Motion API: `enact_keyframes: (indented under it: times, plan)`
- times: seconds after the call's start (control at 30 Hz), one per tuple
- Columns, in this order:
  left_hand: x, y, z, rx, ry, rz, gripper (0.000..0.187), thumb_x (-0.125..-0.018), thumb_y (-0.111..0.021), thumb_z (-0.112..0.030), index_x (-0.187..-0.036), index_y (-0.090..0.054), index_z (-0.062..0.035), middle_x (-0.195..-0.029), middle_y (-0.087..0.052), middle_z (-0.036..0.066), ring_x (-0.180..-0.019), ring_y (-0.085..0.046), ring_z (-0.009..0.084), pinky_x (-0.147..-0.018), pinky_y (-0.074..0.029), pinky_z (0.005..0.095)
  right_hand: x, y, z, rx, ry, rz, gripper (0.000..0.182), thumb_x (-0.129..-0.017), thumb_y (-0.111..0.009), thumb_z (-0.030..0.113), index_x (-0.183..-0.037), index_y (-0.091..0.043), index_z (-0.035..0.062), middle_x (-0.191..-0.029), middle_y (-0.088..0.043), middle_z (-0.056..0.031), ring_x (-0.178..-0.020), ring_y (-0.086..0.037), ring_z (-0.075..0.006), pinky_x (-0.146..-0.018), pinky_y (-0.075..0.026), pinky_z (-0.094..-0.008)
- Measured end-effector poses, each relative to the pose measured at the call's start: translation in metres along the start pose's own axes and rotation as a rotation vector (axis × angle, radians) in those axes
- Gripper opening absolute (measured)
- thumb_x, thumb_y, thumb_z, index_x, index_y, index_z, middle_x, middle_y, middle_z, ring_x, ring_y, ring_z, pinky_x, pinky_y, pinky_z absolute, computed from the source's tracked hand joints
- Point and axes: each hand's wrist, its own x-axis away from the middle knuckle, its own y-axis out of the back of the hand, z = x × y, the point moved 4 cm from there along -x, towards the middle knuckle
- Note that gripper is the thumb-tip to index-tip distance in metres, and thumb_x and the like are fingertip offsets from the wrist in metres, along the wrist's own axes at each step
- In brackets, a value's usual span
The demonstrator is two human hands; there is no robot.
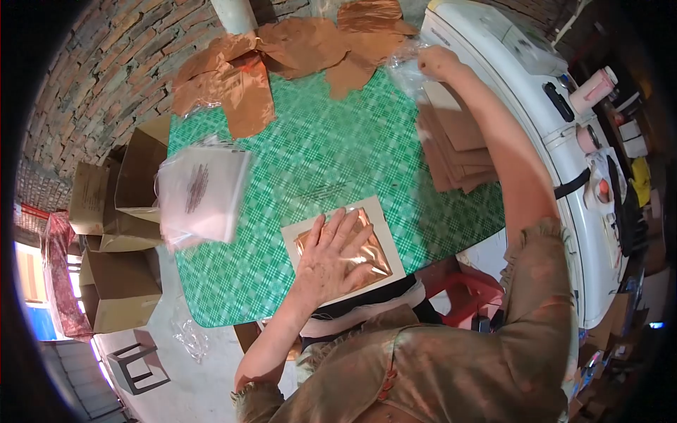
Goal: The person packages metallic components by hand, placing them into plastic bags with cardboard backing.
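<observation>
My left hand (331, 255) lies flat with its fingers spread on a shiny copper-coloured foil sheet (377, 259). Under the foil is a cream board (391, 229), at the table's near edge. At the far right corner, my right hand (438, 63) is closed on crumpled clear plastic film (405, 69). Just below that hand sits a stack of brown cardboard sheets (458, 134). A pile of clear plastic bags (204, 187) with dark print lies at the left side of the table.
Crumpled copper foil pieces (303, 46) spread along the back of the green checked table (310, 155). Open cardboard boxes (120, 282) stand on the left. A white machine-like body (585, 247) borders the right. A red stool (469, 296) is below the near edge.
</observation>
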Motion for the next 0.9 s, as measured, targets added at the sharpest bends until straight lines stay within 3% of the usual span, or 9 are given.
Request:
enact_keyframes:
  times: [0.1, 0.27, 0.4, 0.5, 0.6, 0.67, 0.73, 0.8, 0.9]
  plan:
    - [-0.001, 0.000, 0.000, 0.015, 0.003, 0.010, 0.078, -0.100, -0.064, -0.059, -0.166, -0.048, -0.0199, -0.175, -0.038, 0.014, -0.164, -0.029, 0.0355, -0.135, -0.017, 0.0555, -0.009, -0.010, 0.010, 0.014, 0.064, -0.027, 0.015, -0.083, -0.073, 0.017, -0.095, -0.083, 0.0162, -0.102, -0.080, -0.0135, -0.101, -0.075, -0.0369, -0.087, -0.061, -0.0492]
    - [-0.001, 0.000, 0.000, 0.017, 0.024, 0.042, 0.076, -0.103, -0.061, -0.059, -0.166, -0.048, -0.0201, -0.176, -0.036, 0.014, -0.164, -0.029, 0.0357, -0.135, -0.015, 0.0551, -0.013, -0.016, 0.020, 0.081, 0.070, -0.135, 0.036, -0.085, -0.071, 0.016, -0.118, -0.082, 0.0229, -0.106, -0.079, -0.0137, -0.097, -0.076, -0.0368, -0.086, -0.061, -0.0489]
    - [-0.001, 0.000, -0.001, -0.022, 0.019, 0.033, 0.077, -0.103, -0.059, -0.061, -0.166, -0.048, -0.0188, -0.175, -0.037, 0.014, -0.163, -0.029, 0.0357, -0.135, -0.016, 0.0554, -0.026, -0.017, -0.005, -0.001, 0.286, -0.171, 0.043, -0.093, -0.070, 0.012, -0.135, -0.075, 0.0216, -0.107, -0.080, -0.0140, -0.096, -0.077, -0.0353, -0.085, -0.062, -0.0469]
    - [-0.001, -0.002, 0.000, -0.003, 0.006, 0.000, 0.077, -0.102, -0.060, -0.060, -0.166, -0.048, -0.0184, -0.174, -0.039, 0.014, -0.163, -0.031, 0.0362, -0.134, -0.018, 0.0560, -0.025, -0.014, -0.025, -0.172, 0.133, -0.464, 0.052, -0.097, -0.072, 0.037, -0.147, -0.067, 0.0270, -0.096, -0.076, -0.0236, -0.082, -0.073, -0.0426, -0.074, -0.058, -0.0503]
    - [0.000, -0.004, 0.001, -0.012, -0.005, -0.026, 0.074, -0.104, -0.059, -0.060, -0.165, -0.050, -0.0192, -0.174, -0.040, 0.013, -0.162, -0.032, 0.0355, -0.134, -0.019, 0.0559, 0.059, 0.063, 0.029, -0.547, 0.191, -0.734, 0.011, -0.097, -0.069, 0.012, -0.101, -0.070, 0.0028, -0.084, -0.074, -0.0168, -0.073, -0.073, -0.0284, -0.067, -0.056, -0.0396]
    - [0.001, -0.006, 0.003, -0.017, -0.011, -0.036, 0.073, -0.104, -0.059, -0.059, -0.165, -0.050, -0.0200, -0.174, -0.040, 0.012, -0.162, -0.032, 0.0354, -0.134, -0.020, 0.0558, 0.157, 0.104, 0.095, -0.794, 0.114, -0.630, 0.025, -0.107, -0.067, 0.024, -0.118, -0.070, 0.0013, -0.090, -0.077, -0.0145, -0.076, -0.071, -0.0210, -0.072, -0.056, -0.0356]
    - [0.002, -0.008, 0.003, -0.023, -0.019, -0.051, 0.072, -0.104, -0.059, -0.059, -0.165, -0.050, -0.0205, -0.174, -0.041, 0.012, -0.162, -0.032, 0.0354, -0.134, -0.020, 0.0558, 0.227, 0.074, 0.121, -0.598, 0.168, -0.690, 0.034, -0.097, -0.072, 0.007, -0.130, -0.074, 0.0123, -0.108, -0.080, -0.0136, -0.096, -0.078, -0.0312, -0.085, -0.063, -0.0410]
    - [0.003, -0.011, 0.005, -0.032, -0.029, -0.066, 0.071, -0.104, -0.059, -0.058, -0.165, -0.049, -0.0208, -0.174, -0.041, 0.012, -0.162, -0.033, 0.0357, -0.134, -0.020, 0.0557, 0.296, 0.055, 0.160, -0.713, 0.332, -0.581, 0.028, -0.096, -0.074, -0.001, -0.123, -0.073, 0.0052, -0.111, -0.081, -0.0131, -0.096, -0.080, -0.0281, -0.085, -0.065, -0.0372]
    - [0.003, -0.012, 0.006, -0.038, -0.039, -0.071, 0.071, -0.105, -0.058, -0.056, -0.165, -0.049, -0.0193, -0.174, -0.040, 0.013, -0.162, -0.033, 0.0365, -0.134, -0.021, 0.0559, 0.372, 0.026, 0.202, -0.786, 0.379, -0.587, 0.028, -0.092, -0.075, -0.007, -0.118, -0.072, 0.0023, -0.112, -0.080, -0.0138, -0.097, -0.080, -0.0301, -0.083, -0.066, -0.0389]
